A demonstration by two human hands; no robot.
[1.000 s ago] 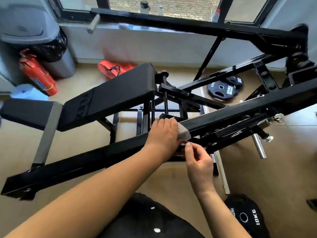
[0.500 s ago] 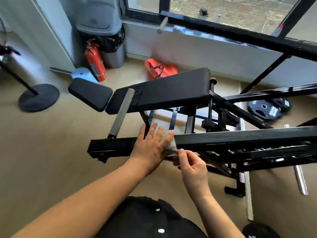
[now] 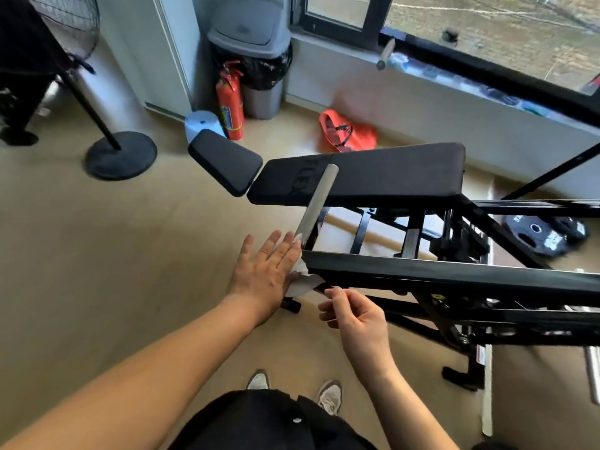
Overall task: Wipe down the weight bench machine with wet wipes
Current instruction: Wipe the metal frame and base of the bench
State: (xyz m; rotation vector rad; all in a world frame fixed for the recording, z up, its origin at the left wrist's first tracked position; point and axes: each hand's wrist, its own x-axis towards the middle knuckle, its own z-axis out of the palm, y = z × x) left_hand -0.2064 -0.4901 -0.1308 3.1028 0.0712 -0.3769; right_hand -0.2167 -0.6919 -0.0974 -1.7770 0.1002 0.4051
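- Plainly, the wet wipe [image 3: 303, 282] sits at the cut end of the black beam [image 3: 454, 277]. It is pinned there under the flat, spread fingers of the left hand [image 3: 266, 271], which does not curl round it.
- The right hand [image 3: 357, 316] hangs just below and to the right of the left one, under the beam, with its fingers loosely curled. I cannot tell whether its fingertips pinch the wipe's lower corner.
- Only flat pressure holds the wipe, so at the beam's end it may slip off the edge and drop to the floor beneath both hands.
- The beam's sharp corner and the silver peg [image 3: 316, 203] just beyond the left fingertips could snag or tear the thin sheet.
- The wipe looks white, crumpled and bunched into folds, so it probably covers little metal per pass.
- The beam is glossy black and square-edged, running away to the right of both hands.
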